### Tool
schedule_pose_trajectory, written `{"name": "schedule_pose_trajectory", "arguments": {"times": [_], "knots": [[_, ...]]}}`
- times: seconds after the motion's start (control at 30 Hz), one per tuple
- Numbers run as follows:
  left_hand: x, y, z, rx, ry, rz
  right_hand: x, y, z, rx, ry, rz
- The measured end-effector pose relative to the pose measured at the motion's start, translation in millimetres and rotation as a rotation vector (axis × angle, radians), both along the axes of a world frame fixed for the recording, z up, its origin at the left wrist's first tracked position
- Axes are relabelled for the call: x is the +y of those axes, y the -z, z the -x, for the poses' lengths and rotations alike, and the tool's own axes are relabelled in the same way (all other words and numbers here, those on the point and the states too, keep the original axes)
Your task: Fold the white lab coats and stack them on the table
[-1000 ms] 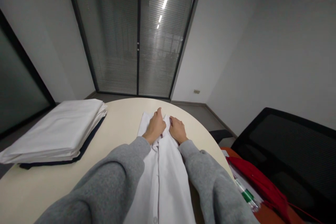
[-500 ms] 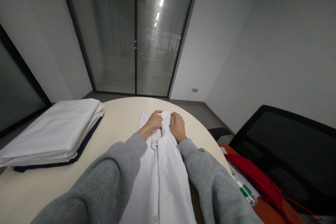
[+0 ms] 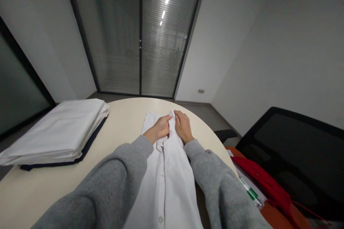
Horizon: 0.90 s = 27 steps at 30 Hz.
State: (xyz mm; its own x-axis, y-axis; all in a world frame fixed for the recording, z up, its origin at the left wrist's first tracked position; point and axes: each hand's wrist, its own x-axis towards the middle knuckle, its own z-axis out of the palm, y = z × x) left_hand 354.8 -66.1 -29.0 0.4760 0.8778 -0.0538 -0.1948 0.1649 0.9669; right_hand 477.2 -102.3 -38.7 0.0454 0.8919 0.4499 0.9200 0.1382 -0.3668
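Observation:
A white button-up shirt (image 3: pixel 176 182) lies lengthwise on the round table (image 3: pixel 126 114), its button placket running toward me. At its far end, my left hand (image 3: pixel 162 127) is closed on the fabric near the top of the placket. Close beside it, my right hand (image 3: pixel 183 125) pinches the same raised part of the cloth from the right. A narrow ridge of white fabric stands up between the two hands. The fingertips are partly hidden by the cloth and the backs of the hands.
A stack of folded white cloth (image 3: pixel 59 128) rests at the table's left, over a dark navy piece (image 3: pixel 88 146). Off the right edge stand a black mesh chair (image 3: pixel 292 157), a red cloth (image 3: pixel 260 175) and a clear-and-green packaged item (image 3: pixel 252 194). Glass panels (image 3: pixel 118 43) rise behind.
My left hand has shifted slightly right, closer to my right hand. The fabric between the hands is now lifted into a narrow ridge. The view has tilted a little.

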Motion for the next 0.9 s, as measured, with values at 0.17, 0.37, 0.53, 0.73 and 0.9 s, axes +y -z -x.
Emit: {"name": "schedule_pose_trajectory", "arguments": {"times": [0.17, 0.37, 0.53, 0.73, 0.9], "knots": [[2, 2.3, 7, 0.184, -0.132, -0.119, -1, 10.3, -4, -0.102, 0.014, 0.135], [4, -17.2, 31, 0.648, -0.274, -0.495, -2, 21.4, -5, -0.173, 0.040, 0.262], [14, -25.4, 48, 0.816, -0.261, -0.836, -8, 7.1, 0, -0.196, 0.069, 0.226], [20, 15.8, 58, 0.857, -0.196, -0.929, -9, -3.2, 13, -0.255, -0.153, 0.177], [41, 26.6, 71, 0.813, -0.330, -0.895, -8, 12.0, 15, -0.267, -0.227, 0.360]]}}
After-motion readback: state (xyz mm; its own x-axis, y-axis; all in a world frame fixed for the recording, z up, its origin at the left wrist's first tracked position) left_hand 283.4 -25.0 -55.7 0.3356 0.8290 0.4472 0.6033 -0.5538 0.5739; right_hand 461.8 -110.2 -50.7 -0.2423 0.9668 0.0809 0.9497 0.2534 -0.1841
